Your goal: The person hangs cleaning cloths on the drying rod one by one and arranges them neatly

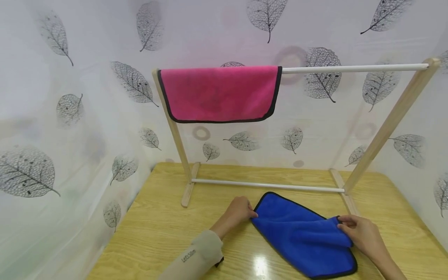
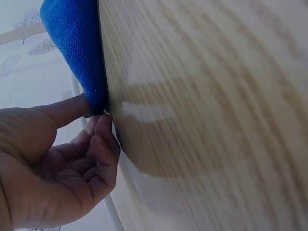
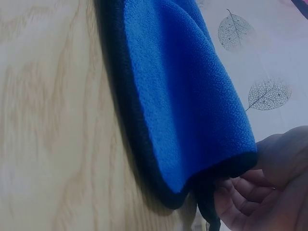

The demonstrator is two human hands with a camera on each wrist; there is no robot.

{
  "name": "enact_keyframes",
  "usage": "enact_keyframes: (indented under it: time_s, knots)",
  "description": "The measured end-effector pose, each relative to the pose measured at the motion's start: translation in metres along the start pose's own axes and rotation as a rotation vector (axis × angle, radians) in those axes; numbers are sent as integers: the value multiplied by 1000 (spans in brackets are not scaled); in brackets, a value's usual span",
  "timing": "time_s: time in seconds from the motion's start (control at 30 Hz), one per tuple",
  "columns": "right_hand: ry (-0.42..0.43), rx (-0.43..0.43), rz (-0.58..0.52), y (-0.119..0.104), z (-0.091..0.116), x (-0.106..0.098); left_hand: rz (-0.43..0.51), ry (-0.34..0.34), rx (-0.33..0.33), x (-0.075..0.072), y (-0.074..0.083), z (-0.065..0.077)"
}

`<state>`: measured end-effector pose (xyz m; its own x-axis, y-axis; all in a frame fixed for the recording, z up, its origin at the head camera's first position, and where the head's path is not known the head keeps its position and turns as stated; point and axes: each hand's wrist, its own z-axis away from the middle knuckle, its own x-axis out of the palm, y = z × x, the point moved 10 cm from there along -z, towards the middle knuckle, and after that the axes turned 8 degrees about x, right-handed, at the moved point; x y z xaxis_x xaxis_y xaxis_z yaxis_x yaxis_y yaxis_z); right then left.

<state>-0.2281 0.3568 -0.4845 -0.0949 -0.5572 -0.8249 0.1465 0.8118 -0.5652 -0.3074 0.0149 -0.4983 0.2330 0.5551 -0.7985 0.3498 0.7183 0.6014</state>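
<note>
A blue towel (image 1: 297, 233) with black edging lies creased on the wooden table. At its left edge, my left hand (image 1: 239, 212) pinches the border between thumb and fingers; the left wrist view shows the blue cloth (image 2: 79, 48) caught at the fingertips, close over the tabletop. My right hand (image 1: 364, 235) grips the towel's right edge, where the cloth rises in a fold. In the right wrist view the thumb presses on the black edging (image 3: 236, 163) and the other fingers curl behind it. A pink towel (image 1: 220, 95) with black edging hangs over the rack's top bar, at its left end.
The rack has a white top bar (image 1: 353, 69), a lower white bar (image 1: 266, 186) and wooden posts (image 1: 388, 128) on flat feet. It stands toward the back of the table (image 1: 157, 217). Leaf-patterned sheeting (image 1: 94, 128) encloses the back and sides.
</note>
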Motion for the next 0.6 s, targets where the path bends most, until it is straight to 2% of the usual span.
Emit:
enact_keyframes:
  time_s: [0.13, 0.4, 0.6]
  knots:
    - [1, -4, -1, 0, 1, 0, -40, 12, 15, 1, 5, -7]
    - [0, -4, -14, -1, 1, 0, -104, 25, 55, 11, 12, -33]
    - [0, -14, -15, -1, 3, 0, -132, 43, 80, 12, 16, -48]
